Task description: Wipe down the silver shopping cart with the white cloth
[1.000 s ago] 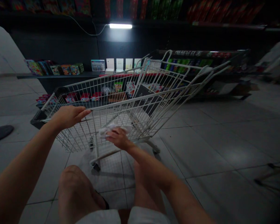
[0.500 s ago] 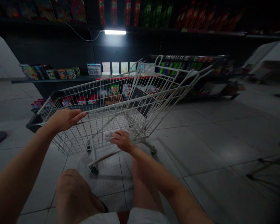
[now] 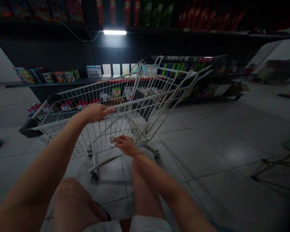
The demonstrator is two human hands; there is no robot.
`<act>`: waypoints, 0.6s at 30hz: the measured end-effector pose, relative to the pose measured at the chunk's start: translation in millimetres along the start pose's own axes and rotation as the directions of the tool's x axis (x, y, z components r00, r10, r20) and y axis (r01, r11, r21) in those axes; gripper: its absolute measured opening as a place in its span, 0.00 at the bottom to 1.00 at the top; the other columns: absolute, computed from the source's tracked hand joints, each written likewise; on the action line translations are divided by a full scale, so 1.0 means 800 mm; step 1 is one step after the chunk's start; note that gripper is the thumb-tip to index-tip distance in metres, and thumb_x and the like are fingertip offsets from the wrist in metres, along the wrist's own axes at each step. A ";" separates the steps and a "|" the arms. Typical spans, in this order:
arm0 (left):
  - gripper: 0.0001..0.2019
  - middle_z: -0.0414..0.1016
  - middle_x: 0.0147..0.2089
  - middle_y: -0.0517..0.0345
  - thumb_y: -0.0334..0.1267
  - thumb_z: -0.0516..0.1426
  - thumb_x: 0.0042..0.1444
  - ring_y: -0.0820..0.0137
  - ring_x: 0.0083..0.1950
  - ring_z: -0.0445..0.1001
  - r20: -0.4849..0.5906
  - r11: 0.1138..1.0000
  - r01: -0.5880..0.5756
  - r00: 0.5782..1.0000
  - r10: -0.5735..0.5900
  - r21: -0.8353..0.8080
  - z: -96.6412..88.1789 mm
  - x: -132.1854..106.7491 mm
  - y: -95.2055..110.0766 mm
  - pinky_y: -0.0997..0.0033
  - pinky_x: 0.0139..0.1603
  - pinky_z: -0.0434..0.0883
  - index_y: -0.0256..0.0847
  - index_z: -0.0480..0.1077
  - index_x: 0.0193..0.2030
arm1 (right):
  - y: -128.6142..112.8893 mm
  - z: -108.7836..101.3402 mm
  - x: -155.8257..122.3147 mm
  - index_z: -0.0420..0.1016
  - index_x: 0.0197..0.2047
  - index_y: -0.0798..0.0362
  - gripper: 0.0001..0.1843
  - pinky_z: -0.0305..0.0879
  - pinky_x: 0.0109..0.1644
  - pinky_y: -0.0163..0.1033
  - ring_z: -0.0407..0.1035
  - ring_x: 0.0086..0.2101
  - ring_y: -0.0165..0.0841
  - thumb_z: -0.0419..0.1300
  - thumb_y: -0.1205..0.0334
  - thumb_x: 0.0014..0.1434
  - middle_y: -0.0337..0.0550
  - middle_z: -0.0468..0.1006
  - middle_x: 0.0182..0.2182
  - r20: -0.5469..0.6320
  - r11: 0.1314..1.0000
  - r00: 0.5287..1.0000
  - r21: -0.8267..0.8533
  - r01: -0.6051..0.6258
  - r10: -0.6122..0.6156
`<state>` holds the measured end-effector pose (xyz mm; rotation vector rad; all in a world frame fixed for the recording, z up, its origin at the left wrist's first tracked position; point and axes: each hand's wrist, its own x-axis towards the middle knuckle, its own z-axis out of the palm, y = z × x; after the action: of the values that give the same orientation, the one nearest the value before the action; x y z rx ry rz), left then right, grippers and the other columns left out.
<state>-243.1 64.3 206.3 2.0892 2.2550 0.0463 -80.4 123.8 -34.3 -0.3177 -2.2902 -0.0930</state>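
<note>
A white wire shopping cart stands in front of me on castors, its long side facing me. My left hand lies flat along the cart's top rail, fingers extended and together. Lower down, my right hand presses a white cloth against the wire side near the cart's rear corner. Most of that cloth is hidden inside my fingers. Dark packages and a wooden-looking box show through the mesh, but I cannot tell whether they are inside the cart or on the shelf behind.
A dark shelf unit with colourful boxes runs behind the cart, and a low rack of packaged goods stands at the back right. Grey floor tiles spread to the right. A thin metal stand sits at the far right.
My left hand has slid right along the top rail, away from the cart's far corner. The cloth shows less around my right hand, and the whole scene has shifted slightly left.
</note>
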 end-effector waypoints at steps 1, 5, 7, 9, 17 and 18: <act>0.34 0.79 0.32 0.47 0.64 0.40 0.61 0.61 0.35 0.76 0.028 0.999 0.022 0.999 -0.022 -0.023 0.001 0.002 -0.003 0.65 0.38 0.67 0.37 0.76 0.40 | 0.006 -0.013 0.005 0.81 0.37 0.45 0.11 0.66 0.49 0.39 0.64 0.43 0.32 0.58 0.66 0.63 0.41 0.77 0.42 -0.042 1.000 0.999 -0.006 -0.003 0.003; 0.33 0.79 0.29 0.50 0.64 0.40 0.60 0.64 0.32 0.76 0.083 0.990 0.026 0.996 -0.015 -0.138 0.002 0.005 -0.015 0.67 0.36 0.66 0.39 0.74 0.33 | 0.040 -0.063 0.064 0.80 0.47 0.44 0.15 0.62 0.58 0.47 0.62 0.51 0.38 0.55 0.67 0.64 0.44 0.72 0.50 -0.407 0.984 0.903 -0.048 -0.169 0.135; 0.32 0.80 0.28 0.50 0.64 0.41 0.60 0.64 0.32 0.76 0.074 0.986 0.025 0.997 -0.013 -0.167 0.002 0.004 -0.018 0.67 0.36 0.66 0.39 0.74 0.33 | 0.050 -0.059 0.080 0.80 0.49 0.43 0.16 0.61 0.58 0.49 0.62 0.52 0.39 0.55 0.66 0.64 0.44 0.72 0.51 -0.490 0.969 0.852 -0.050 -0.242 0.187; 0.32 0.79 0.27 0.51 0.64 0.41 0.60 0.64 0.32 0.77 0.061 0.982 0.033 0.998 -0.023 -0.185 0.002 0.001 -0.020 0.67 0.36 0.67 0.39 0.74 0.34 | 0.051 -0.031 0.068 0.82 0.47 0.42 0.14 0.62 0.56 0.46 0.63 0.50 0.39 0.57 0.64 0.64 0.44 0.74 0.47 -0.408 0.973 0.896 -0.070 -0.219 0.173; 0.32 0.79 0.28 0.50 0.65 0.43 0.58 0.64 0.32 0.76 0.053 0.973 0.079 0.996 -0.069 -0.215 0.003 -0.002 -0.038 0.65 0.36 0.68 0.41 0.75 0.32 | 0.032 0.010 -0.026 0.82 0.36 0.43 0.10 0.65 0.50 0.37 0.65 0.44 0.32 0.61 0.66 0.62 0.36 0.79 0.43 -0.064 0.998 0.996 -0.022 0.065 -0.066; 0.32 0.80 0.29 0.50 0.66 0.43 0.58 0.64 0.32 0.76 0.062 0.970 0.082 0.996 -0.069 -0.229 0.004 -0.002 -0.041 0.65 0.36 0.68 0.42 0.75 0.32 | 0.035 -0.009 -0.011 0.83 0.39 0.42 0.11 0.64 0.53 0.39 0.64 0.46 0.33 0.60 0.66 0.63 0.38 0.79 0.44 -0.139 1.000 0.990 -0.030 0.007 -0.011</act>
<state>-275.7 60.0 201.3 1.8638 2.1770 0.2341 -62.8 147.8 -36.8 -0.3065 -2.1542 -0.1487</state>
